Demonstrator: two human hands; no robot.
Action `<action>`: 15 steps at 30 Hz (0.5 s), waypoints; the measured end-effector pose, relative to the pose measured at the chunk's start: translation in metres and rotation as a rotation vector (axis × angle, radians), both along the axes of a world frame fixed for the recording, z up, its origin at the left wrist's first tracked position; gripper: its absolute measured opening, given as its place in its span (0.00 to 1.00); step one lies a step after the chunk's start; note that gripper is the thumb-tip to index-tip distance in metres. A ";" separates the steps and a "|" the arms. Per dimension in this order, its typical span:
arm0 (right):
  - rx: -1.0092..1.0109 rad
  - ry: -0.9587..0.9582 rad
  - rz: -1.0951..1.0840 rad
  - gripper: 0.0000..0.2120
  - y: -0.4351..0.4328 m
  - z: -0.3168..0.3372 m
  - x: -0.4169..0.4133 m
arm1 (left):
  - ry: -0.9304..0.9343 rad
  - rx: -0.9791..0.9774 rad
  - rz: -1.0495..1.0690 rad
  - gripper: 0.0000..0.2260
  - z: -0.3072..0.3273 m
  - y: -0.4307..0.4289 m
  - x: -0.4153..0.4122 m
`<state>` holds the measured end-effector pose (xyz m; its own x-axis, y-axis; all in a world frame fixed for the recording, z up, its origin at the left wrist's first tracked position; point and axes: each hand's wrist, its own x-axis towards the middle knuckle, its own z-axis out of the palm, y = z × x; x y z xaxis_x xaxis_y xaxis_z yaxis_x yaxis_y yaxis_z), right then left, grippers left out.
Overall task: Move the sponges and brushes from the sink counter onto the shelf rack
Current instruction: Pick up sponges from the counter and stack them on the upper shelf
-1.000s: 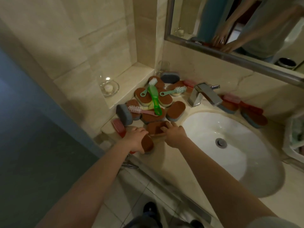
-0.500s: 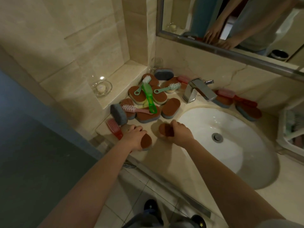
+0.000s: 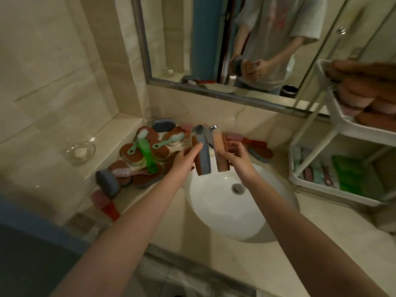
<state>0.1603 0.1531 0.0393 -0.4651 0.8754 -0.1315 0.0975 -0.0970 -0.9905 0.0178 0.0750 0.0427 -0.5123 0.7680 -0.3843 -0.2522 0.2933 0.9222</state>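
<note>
My left hand (image 3: pixel 186 160) holds a blue-backed brown sponge (image 3: pixel 203 155) upright above the basin's far edge. Beside it my right hand (image 3: pixel 236 160) grips a pink-backed brown sponge (image 3: pixel 220 153), also on edge. A heap of brown sponges (image 3: pixel 137 155) with a green brush (image 3: pixel 147 154), two mint-handled brushes (image 3: pixel 169 140) and a pink brush (image 3: pixel 123 172) lies on the counter left of the basin. More sponges and red brushes (image 3: pixel 258 147) lie right of the tap. The white shelf rack (image 3: pixel 334 187) stands at the right, with sponges on its upper tier (image 3: pixel 364 99).
The white basin (image 3: pixel 225 209) fills the middle of the counter, its tap mostly hidden behind the held sponges. A glass dish (image 3: pixel 80 151) sits on the ledge at left. A mirror (image 3: pixel 235 46) hangs above. A blue sponge (image 3: pixel 108 182) and red brush (image 3: pixel 105 202) lie near the counter's left edge.
Both hands have lifted a sponge each off the counter's front left and carried them up and right, above the basin. The view has swung right, bringing the rack into sight.
</note>
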 end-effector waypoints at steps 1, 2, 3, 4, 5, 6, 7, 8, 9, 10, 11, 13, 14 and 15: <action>0.026 0.008 -0.014 0.18 0.005 0.010 0.010 | -0.014 0.041 -0.021 0.18 0.009 0.011 0.012; 0.051 0.014 -0.032 0.18 0.010 0.020 0.021 | -0.025 0.080 -0.055 0.18 0.019 0.022 0.025; 0.072 0.025 -0.055 0.18 0.016 0.030 0.033 | -0.034 0.123 -0.089 0.17 0.029 0.033 0.040; 0.092 0.033 -0.082 0.17 0.021 0.041 0.046 | -0.035 0.160 -0.111 0.16 0.038 0.044 0.053; 0.114 0.037 -0.112 0.16 0.026 0.051 0.058 | -0.042 0.194 -0.114 0.16 0.048 0.054 0.067; 0.144 0.036 -0.146 0.16 0.031 0.062 0.071 | -0.049 0.216 -0.112 0.16 0.058 0.064 0.080; 0.176 0.036 -0.182 0.16 0.036 0.072 0.084 | -0.052 0.236 -0.113 0.17 0.068 0.073 0.094; 0.206 0.042 -0.216 0.16 0.041 0.083 0.097 | -0.048 0.255 -0.127 0.17 0.077 0.082 0.108; 0.231 0.050 -0.252 0.16 0.046 0.092 0.110 | -0.058 0.279 -0.149 0.17 0.087 0.089 0.122; 0.251 0.061 -0.287 0.15 0.051 0.101 0.122 | -0.072 0.304 -0.183 0.17 0.095 0.096 0.135; 0.269 0.072 -0.318 0.15 0.056 0.109 0.135 | -0.082 0.325 -0.216 0.18 0.102 0.104 0.148; 0.303 0.086 -0.365 0.15 0.065 0.126 0.159 | -0.105 0.380 -0.278 0.16 0.116 0.115 0.170; 0.324 0.087 -0.383 0.15 0.069 0.133 0.170 | -0.109 0.410 -0.301 0.13 0.121 0.121 0.180; 0.356 0.081 -0.400 0.16 0.074 0.139 0.182 | -0.108 0.433 -0.315 0.12 0.127 0.127 0.189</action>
<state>0.3423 0.2270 0.1788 -0.0831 0.9702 0.2278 0.0436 0.2319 -0.9718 0.2068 0.2018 0.1694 -0.2067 0.9777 -0.0368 -0.3134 -0.0306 0.9491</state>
